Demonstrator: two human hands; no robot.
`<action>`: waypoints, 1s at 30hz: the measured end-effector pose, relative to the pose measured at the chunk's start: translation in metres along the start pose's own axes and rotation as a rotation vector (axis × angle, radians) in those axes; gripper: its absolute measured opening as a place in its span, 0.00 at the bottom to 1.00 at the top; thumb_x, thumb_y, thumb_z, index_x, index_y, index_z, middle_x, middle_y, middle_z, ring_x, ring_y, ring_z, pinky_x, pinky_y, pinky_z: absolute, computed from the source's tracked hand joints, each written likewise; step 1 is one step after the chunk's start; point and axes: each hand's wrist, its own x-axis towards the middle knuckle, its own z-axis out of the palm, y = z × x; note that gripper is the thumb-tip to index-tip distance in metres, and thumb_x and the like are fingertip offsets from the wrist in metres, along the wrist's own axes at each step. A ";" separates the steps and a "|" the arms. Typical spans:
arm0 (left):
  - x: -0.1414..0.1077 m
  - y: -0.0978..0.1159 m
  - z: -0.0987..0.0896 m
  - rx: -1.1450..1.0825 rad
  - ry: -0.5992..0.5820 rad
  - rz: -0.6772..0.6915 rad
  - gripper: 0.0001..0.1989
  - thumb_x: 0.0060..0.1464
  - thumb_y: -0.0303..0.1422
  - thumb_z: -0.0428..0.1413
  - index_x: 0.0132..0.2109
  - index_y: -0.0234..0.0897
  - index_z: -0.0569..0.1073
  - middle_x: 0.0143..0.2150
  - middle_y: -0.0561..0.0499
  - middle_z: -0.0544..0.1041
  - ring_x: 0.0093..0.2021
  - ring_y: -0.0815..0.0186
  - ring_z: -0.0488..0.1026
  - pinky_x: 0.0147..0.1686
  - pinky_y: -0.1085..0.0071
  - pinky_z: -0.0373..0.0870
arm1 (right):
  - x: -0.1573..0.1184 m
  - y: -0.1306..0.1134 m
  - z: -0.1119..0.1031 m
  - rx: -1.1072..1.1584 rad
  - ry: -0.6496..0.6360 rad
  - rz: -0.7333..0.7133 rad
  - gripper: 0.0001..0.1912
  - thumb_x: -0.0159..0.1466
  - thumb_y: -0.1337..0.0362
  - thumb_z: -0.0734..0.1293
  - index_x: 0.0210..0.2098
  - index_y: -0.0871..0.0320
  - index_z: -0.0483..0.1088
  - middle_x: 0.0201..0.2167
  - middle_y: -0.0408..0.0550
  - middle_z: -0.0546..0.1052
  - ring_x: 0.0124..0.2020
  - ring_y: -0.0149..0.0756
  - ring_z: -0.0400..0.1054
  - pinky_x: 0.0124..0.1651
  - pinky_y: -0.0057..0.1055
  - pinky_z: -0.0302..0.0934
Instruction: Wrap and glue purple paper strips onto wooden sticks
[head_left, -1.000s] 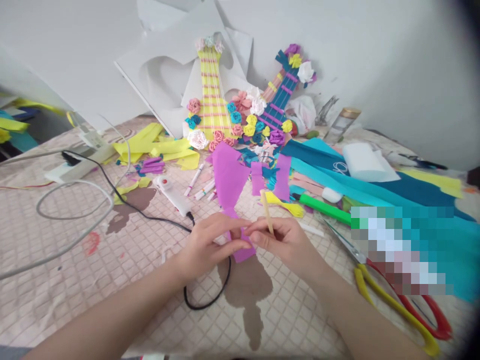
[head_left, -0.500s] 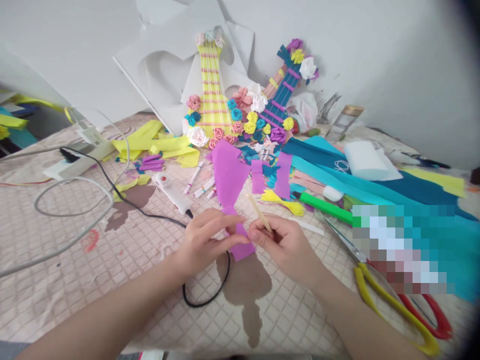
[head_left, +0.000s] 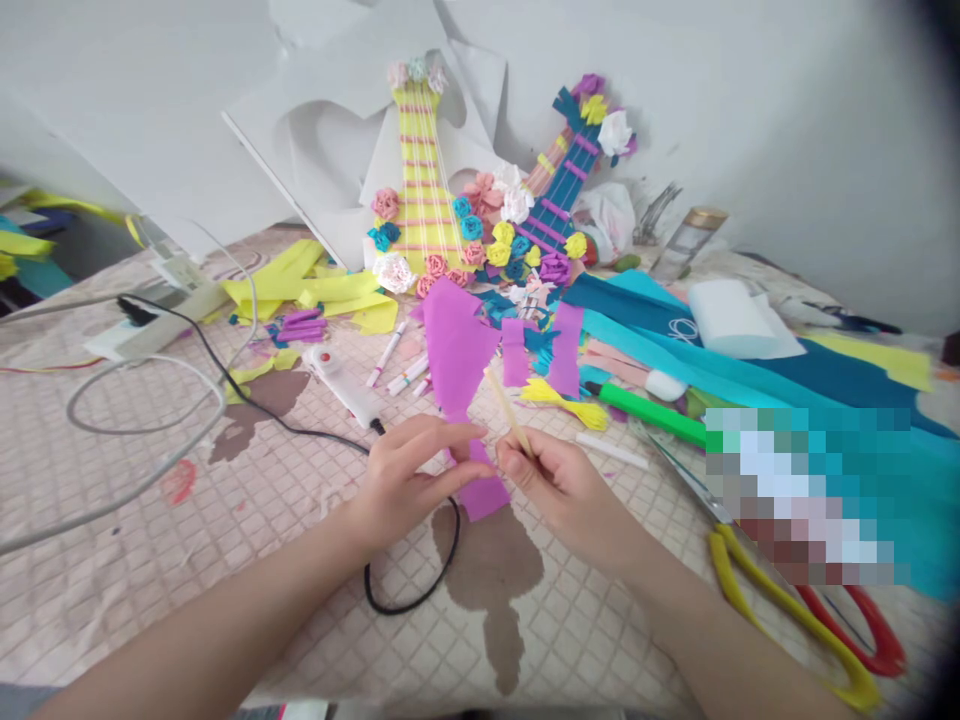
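My right hand [head_left: 559,490] is closed round a thin, pale wooden stick [head_left: 510,415], thumb pressed on it, with the upper end tilted to the left. Facing it, my left hand [head_left: 409,475] is curved over a narrow strip of purple paper, thumb and fingers apart, and I see nothing between them. A wide purple crepe paper piece [head_left: 456,345] lies just beyond, narrowing toward my hands. To the left rests a white hot glue gun [head_left: 341,385], its black cord running under my left hand. Right of the stick are yellow cords [head_left: 564,402] in a bundle.
Two flower-trimmed paper guitars [head_left: 427,185] lean at the back wall. A power strip [head_left: 161,320] and loose cables lie left. On the right are large scissors [head_left: 787,620], a green rod [head_left: 652,415], blue paper [head_left: 847,390] and a white roll [head_left: 731,318].
The stick in my right hand has shifted slightly left and is a little more tilted. My left hand's thumb and fingers have moved slightly left, away from the right hand.
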 end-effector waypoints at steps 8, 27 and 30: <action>0.000 0.003 0.000 -0.322 -0.040 -0.330 0.12 0.51 0.30 0.58 0.44 0.39 0.73 0.31 0.52 0.77 0.33 0.68 0.74 0.38 0.71 0.70 | 0.004 -0.002 -0.004 0.189 0.148 0.037 0.19 0.66 0.54 0.56 0.22 0.56 0.54 0.19 0.36 0.54 0.20 0.26 0.48 0.23 0.27 0.45; -0.001 -0.002 0.006 -1.392 -0.398 -0.850 0.29 0.58 0.51 0.39 0.53 0.38 0.71 0.54 0.46 0.72 0.54 0.55 0.67 0.55 0.57 0.56 | 0.013 0.009 -0.008 -0.224 0.378 -0.245 0.04 0.57 0.68 0.68 0.28 0.54 0.75 0.29 0.44 0.72 0.32 0.33 0.66 0.32 0.30 0.60; 0.000 -0.002 0.006 -1.397 -0.424 -0.869 0.30 0.57 0.52 0.39 0.52 0.36 0.71 0.53 0.44 0.73 0.54 0.55 0.67 0.55 0.57 0.56 | 0.014 0.010 -0.006 -0.290 0.391 -0.271 0.04 0.57 0.69 0.68 0.26 0.56 0.73 0.28 0.44 0.72 0.31 0.32 0.66 0.32 0.29 0.59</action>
